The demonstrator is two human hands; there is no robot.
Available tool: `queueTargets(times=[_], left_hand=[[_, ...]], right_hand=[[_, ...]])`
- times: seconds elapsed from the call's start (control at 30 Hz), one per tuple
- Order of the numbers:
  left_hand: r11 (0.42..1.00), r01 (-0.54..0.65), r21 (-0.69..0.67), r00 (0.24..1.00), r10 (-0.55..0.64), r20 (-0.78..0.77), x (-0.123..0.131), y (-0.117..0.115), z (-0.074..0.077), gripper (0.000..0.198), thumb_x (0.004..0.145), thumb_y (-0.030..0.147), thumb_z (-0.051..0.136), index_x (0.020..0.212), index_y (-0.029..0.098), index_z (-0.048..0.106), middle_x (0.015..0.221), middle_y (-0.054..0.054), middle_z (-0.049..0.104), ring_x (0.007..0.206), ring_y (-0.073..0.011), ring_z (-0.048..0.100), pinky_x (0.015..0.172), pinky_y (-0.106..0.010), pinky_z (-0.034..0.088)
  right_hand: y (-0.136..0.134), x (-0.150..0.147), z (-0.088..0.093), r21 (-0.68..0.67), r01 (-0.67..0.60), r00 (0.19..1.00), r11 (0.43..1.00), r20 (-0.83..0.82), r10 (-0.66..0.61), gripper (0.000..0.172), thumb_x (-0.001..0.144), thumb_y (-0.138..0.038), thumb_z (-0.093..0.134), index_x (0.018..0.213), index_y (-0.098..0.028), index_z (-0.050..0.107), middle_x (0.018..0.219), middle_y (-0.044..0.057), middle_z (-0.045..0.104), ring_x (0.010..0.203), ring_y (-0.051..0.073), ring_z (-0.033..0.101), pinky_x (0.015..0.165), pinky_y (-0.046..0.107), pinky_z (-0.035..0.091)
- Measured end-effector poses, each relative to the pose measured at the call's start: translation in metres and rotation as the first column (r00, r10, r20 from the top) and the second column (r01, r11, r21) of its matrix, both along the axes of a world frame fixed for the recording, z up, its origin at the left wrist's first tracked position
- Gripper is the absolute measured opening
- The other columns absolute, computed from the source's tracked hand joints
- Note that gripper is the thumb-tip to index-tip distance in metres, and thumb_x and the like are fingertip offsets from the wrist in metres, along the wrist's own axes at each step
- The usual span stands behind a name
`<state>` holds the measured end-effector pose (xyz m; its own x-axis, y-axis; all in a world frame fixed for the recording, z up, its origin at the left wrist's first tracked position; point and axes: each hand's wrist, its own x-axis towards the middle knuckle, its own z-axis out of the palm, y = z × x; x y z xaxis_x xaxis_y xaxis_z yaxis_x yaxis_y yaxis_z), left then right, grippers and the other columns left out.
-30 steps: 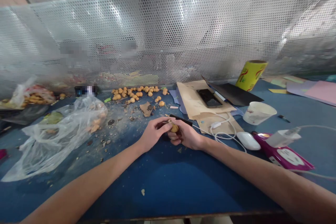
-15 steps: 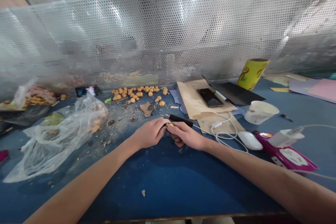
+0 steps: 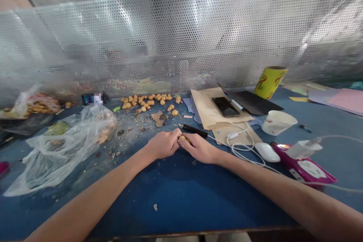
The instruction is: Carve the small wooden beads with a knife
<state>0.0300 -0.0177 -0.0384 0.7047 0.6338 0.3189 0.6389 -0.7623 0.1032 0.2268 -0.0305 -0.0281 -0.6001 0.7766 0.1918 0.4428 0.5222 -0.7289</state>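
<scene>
The nuts [image 3: 147,102] are lying in a cluster on the bench [image 3: 181,200], directly before the screen [image 3: 181,38]. The bag [image 3: 65,147] is lying left of them, nearer the front edge. To the right, the phone [image 3: 225,106] is resting on the paper [image 3: 205,111], with the roll [image 3: 269,82] standing behind and right of it, near the screen. The cup [image 3: 278,122] is standing right of the paper, and the power strip [image 3: 304,170] is lying in front of the cup, carrying the charger [image 3: 303,149].
</scene>
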Motion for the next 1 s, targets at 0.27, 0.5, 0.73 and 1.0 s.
queueTargets(times=[0.27,0.5,0.73,1.0], left_hand=[[0.959,-0.262,-0.107,0.962,0.269,0.055,-0.001,0.003,0.003,0.017,0.094,0.02,0.032,0.09,0.02,0.048,0.072,-0.004,0.063,0.07,-0.0224,0.064,0.061,-0.029,0.04],[0.923,-0.359,-0.141,0.899,0.383,0.214,-0.004,0.003,0.007,0.014,0.092,0.025,0.045,0.095,0.021,0.059,0.078,-0.003,0.064,0.07,-0.0188,0.061,0.064,-0.029,0.043],[0.957,0.082,-0.279,0.819,0.095,0.566,0.011,-0.009,0.008,0.035,0.095,0.04,0.05,0.124,0.025,0.061,0.106,-0.007,0.06,0.087,-0.0161,0.058,0.076,-0.028,0.049],[0.752,0.297,-0.588,0.654,0.288,0.699,0.016,-0.014,0.01,0.036,0.088,0.047,0.06,0.11,0.019,0.068,0.105,-0.006,0.069,0.097,-0.0218,0.062,0.087,-0.032,0.049]], right_hand=[[0.003,0.001,-0.002,-0.475,0.039,0.977,0.879,-0.167,-0.134,0.038,0.093,-0.059,0.042,0.084,-0.022,0.04,0.066,-0.006,0.037,0.05,0.008,0.036,0.043,0.02,0.031],[0.01,0.005,-0.004,-0.613,-0.105,0.839,0.783,-0.478,-0.262,0.038,0.087,-0.055,0.057,0.086,-0.022,0.039,0.075,-0.006,0.038,0.055,0.005,0.033,0.042,0.014,0.024],[0.001,0.007,0.004,-0.586,-0.244,0.864,0.772,-0.493,-0.101,0.041,0.09,-0.063,0.049,0.1,-0.026,0.036,0.07,-0.008,0.03,0.054,0.006,0.025,0.045,0.016,0.024],[0.001,0.009,0.009,-0.48,-0.197,0.92,0.855,-0.392,-0.008,0.042,0.093,-0.063,0.042,0.112,-0.026,0.033,0.071,-0.007,0.035,0.054,0.008,0.034,0.049,0.021,0.034]])
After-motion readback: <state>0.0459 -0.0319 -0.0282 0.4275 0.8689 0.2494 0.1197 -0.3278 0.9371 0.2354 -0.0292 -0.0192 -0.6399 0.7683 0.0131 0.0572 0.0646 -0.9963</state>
